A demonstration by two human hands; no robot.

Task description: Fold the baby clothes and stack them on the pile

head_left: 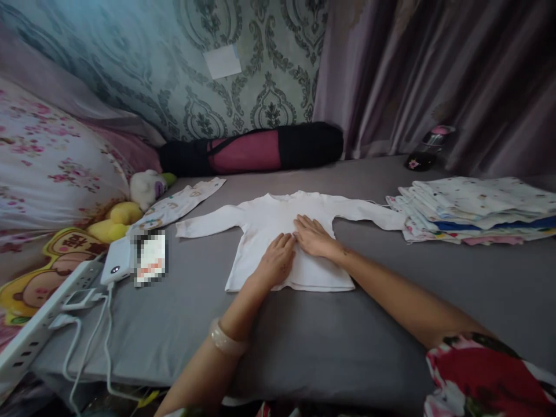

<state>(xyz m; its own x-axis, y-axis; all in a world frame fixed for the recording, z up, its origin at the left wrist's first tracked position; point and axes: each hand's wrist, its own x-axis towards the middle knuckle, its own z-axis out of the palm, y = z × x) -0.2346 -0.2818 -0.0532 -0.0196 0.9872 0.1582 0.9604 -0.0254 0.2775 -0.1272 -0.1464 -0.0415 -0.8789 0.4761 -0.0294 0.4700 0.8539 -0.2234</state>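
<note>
We have the small white long-sleeved shirt point(256, 243) lying flat on the grey sheet point(182, 324), directly under both palms. Its longer span runs crosswise, sleeve to sleeve, while the line from collar point(284, 200) to hem points straight back at us, collar on the far side. Our left hand point(277, 260) rests on the lower front, its forearm crossing the hem; our right hand point(316, 236) comes in slantwise from the right, a little farther up and so nearer the collar. The two sets of fingertips almost meet around the middle of the chest. Our left fingers point away from us, close together and slightly bent; our right fingers slant away and to the left, extended with only narrow gaps between them. Neither set shows a pinch, though we cannot tell how hard they press.

Each side has its nearer hand: the left sleeve point(208, 223) lies out beyond our left hand, and the right sleeve point(369, 213) stretches past our right wrist towards the stack of folded clothes point(478, 202). (Whether that cuff touches the stack, we cannot quite tell.) Past the left cuff lies a printed garment point(186, 200), with a white power bank point(117, 260) closer to us, both well apart from our fingers.
</note>
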